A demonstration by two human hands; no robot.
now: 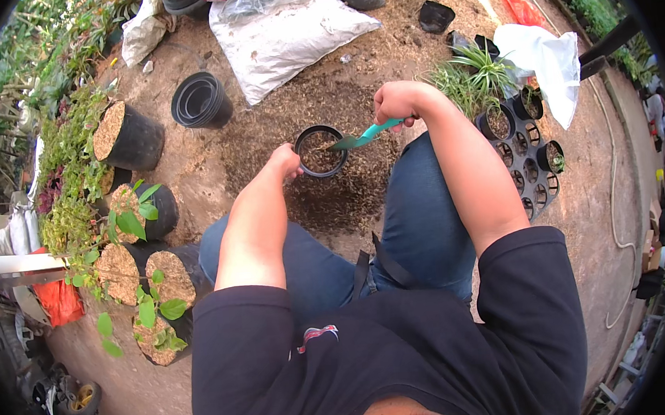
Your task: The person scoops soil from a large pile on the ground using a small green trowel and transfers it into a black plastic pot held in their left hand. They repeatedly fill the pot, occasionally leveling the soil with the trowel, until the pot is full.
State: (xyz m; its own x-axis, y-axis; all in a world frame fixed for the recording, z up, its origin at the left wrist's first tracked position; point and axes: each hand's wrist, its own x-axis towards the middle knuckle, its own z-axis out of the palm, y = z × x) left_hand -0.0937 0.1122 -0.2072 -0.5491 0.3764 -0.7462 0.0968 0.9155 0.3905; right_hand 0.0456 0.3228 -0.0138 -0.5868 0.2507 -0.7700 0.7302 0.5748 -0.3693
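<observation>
My left hand [289,162] grips the left side of a round black plastic plant pot [342,164] that has brown growing mix inside. In my right hand [399,105] is the handle of a teal garden trowel [367,135]. Its blade slants down to the left, over the pot's right rim, with the tip inside the opening. Whether the tip touches the mix I cannot tell. Dark, loose growing mix [332,207] lies scattered on the ground around the pot and between my knees.
A nested stack of black pots [202,101] stands ahead to the left. Behind it lies a large white sack [291,37]. Filled grow bags [131,138] with leafy plants line the left. To the right are a black pot tray [521,156], spider plants [482,70] and a hose [615,199].
</observation>
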